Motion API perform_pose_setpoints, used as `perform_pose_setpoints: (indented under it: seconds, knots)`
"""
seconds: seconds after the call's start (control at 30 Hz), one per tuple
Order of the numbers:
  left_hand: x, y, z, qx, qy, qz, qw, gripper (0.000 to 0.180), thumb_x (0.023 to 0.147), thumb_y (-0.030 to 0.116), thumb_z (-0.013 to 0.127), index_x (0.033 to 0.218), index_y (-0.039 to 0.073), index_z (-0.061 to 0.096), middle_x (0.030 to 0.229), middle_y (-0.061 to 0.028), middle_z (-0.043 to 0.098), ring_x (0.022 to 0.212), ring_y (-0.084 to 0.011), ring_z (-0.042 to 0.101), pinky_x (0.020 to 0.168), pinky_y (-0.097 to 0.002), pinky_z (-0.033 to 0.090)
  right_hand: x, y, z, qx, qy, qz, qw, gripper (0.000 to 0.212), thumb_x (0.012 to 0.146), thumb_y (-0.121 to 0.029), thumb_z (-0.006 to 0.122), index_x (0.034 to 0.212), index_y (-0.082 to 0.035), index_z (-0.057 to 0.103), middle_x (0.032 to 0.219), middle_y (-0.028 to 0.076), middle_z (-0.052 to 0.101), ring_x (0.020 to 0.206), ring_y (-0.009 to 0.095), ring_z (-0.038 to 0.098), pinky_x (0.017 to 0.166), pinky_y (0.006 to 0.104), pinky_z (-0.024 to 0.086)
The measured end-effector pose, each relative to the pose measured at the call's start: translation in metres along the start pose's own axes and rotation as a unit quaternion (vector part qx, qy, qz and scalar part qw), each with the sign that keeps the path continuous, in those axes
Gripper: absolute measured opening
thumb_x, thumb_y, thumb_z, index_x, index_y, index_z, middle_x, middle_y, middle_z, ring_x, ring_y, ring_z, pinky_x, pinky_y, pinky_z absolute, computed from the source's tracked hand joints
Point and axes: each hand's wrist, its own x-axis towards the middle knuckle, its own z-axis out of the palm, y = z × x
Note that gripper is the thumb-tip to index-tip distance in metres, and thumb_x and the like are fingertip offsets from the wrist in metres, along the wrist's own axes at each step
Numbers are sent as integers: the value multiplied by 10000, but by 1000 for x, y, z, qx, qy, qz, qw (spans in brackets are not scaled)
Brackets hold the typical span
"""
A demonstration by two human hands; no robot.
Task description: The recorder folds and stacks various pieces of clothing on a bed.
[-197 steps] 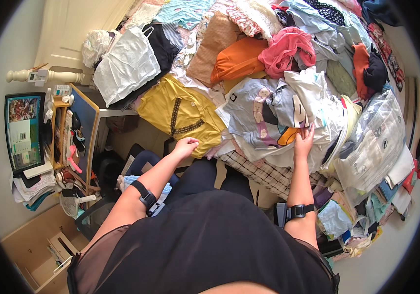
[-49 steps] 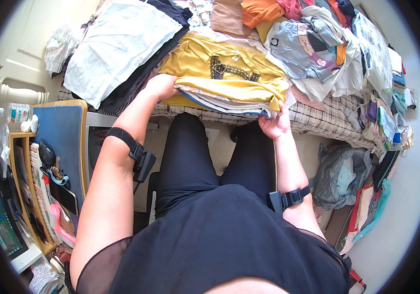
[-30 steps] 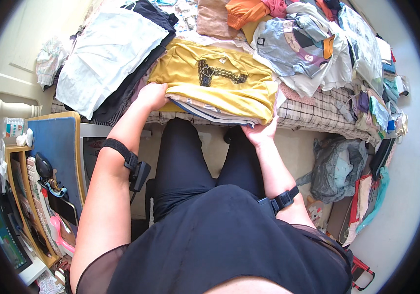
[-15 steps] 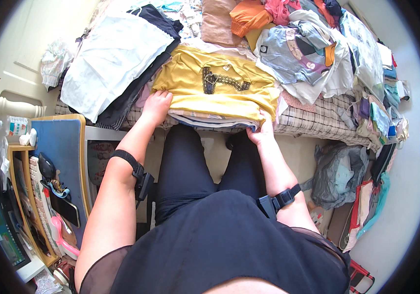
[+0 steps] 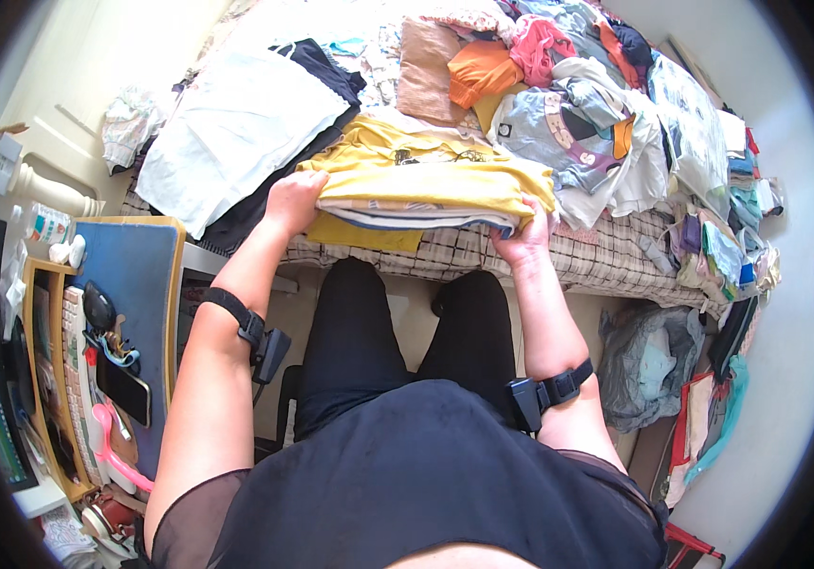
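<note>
A yellow shirt [image 5: 426, 178] with a dark lace-like trim lies over a stack of folded clothes [image 5: 416, 212] at the bed's near edge. My left hand [image 5: 295, 199] is closed on the stack's near left corner, and my right hand [image 5: 527, 237] grips the near right corner. The stack's front edge is tilted up, showing white, beige and dark blue layers. Below it hangs a yellow flap [image 5: 367, 235] over the checked bed cover [image 5: 597, 248]. My fingertips under the cloth are hidden.
To the left on the bed lie white cloth [image 5: 236, 119] and black garments [image 5: 227, 213]. At the right is a pile with a light blue shirt [image 5: 545, 133] and an orange garment [image 5: 483, 74]. A desk [image 5: 132, 247] holds a phone [image 5: 124, 394]; a grey plastic bag [image 5: 649, 370] sits low right.
Both hands have raised the front of the clothes stack, so the yellow shirt's trim is largely folded from view. A yellow flap now shows beneath. The whole view has shifted slightly.
</note>
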Motion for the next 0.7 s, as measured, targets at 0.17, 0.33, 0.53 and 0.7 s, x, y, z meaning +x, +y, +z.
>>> perform_pose_setpoints:
  seconds: [0.17,0.33,0.53,0.7]
  knots:
    - [19,-4,-55,55,-2,-19,998,340,680,163,566,1018,150,530,784,-101,603,740,-256,592,631,-358,469,-34,-34,48,-19,-107,-46,993,405,699,-226,547,1068,-74,479,1013,78,553,898,221,548,743,330,468]
    - [34,16,-144,29,22,-34,999,311,673,206,561,980,158,552,794,-112,604,719,-291,583,627,-388,466,-85,-73,90,-56,-152,-115,980,376,693,-245,573,1030,-93,504,964,42,566,846,187,552,680,305,457]
    - [30,44,-238,-59,-11,-13,998,369,629,182,580,997,158,573,799,-90,609,769,-256,577,690,-347,449,-155,-110,125,-64,-197,-195,959,295,710,-236,558,968,-93,544,865,20,601,785,158,581,632,291,481]
    - [12,57,-272,-40,-4,7,999,419,615,208,587,1025,128,562,838,-120,602,798,-262,571,708,-349,446,-195,-117,145,-52,-153,-247,956,290,696,-227,569,961,-110,548,920,31,582,845,172,544,718,315,439]
